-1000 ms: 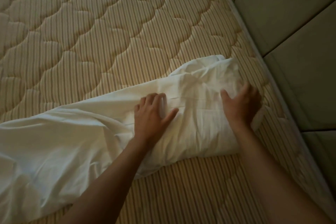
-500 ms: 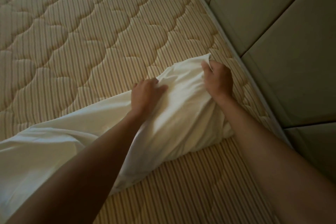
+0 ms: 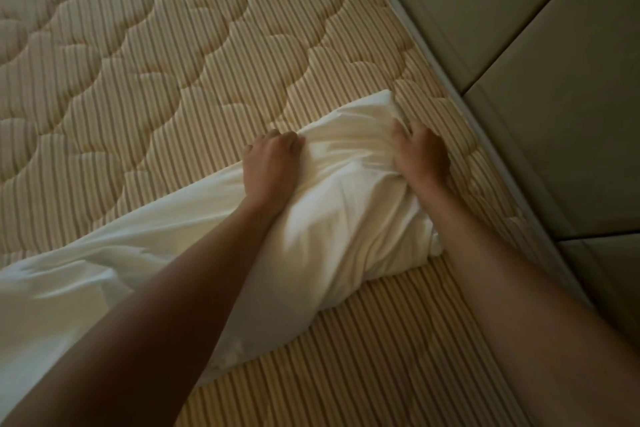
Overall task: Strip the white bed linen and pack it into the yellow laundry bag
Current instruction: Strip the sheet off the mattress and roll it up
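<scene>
While you lean over the bed, the head camera looks down at both your arms. Your left hand [image 3: 272,163] sits on the far end of the white bed linen [image 3: 346,218]. Its fingers [image 3: 277,139] are curled down and grip a bunch of the cloth. Your right hand [image 3: 420,152] is just beside it, a bit nearer the wall. Its fingers [image 3: 401,132] are curled too, and they pinch the top corner of the same cloth. The cloth is pulled into tight folds between your two hands.

The white bed linen is rolled into a fat, soft lump under your hands. From there it runs in a long strip down to the lower left edge of the picture, where it spreads out wide and goes under your left arm. It lies on top of the mattress [image 3: 173,62]. The mattress is bare, with thin brown and cream stripes and wavy stitched lines. The lump sits near the right edge of the mattress.

Past that edge stands a padded wall [image 3: 554,80] made of big pale panels with dark lines between them.
</scene>
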